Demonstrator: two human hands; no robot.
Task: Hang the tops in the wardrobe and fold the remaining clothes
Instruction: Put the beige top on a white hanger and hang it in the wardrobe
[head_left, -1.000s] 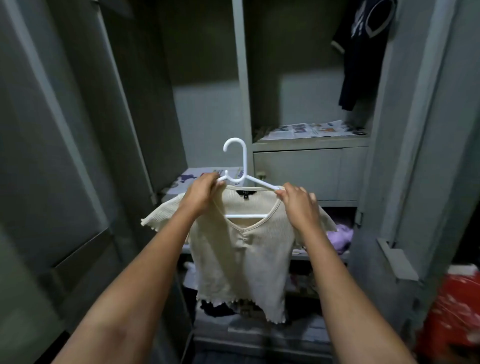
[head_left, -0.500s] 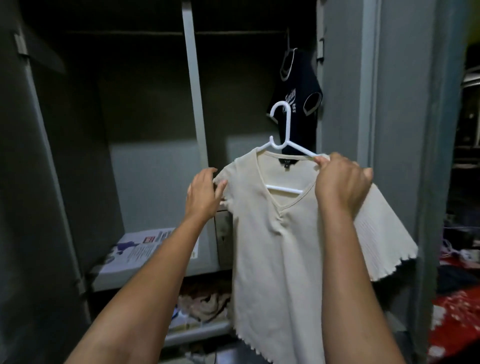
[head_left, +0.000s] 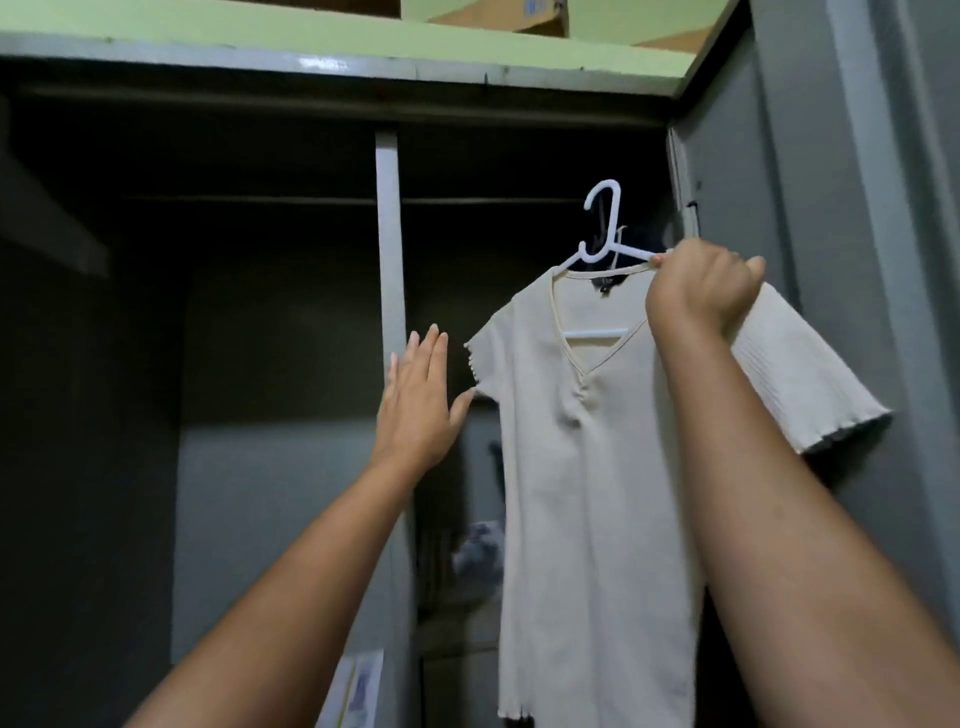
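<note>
The top (head_left: 587, 467) is plain cream with fine ribbing, on a white hanger (head_left: 602, 228); the wardrobe (head_left: 387, 234) is grey, its inside dark.

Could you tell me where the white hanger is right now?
In the head view, upper right: the white hanger carries the cream top, gripped by the right hand, near the rail.

No text can be read with certainty. A small dark label (head_left: 605, 281) is sewn inside the neck of the cream top (head_left: 587, 467), but its letters are too small to be read.
</note>
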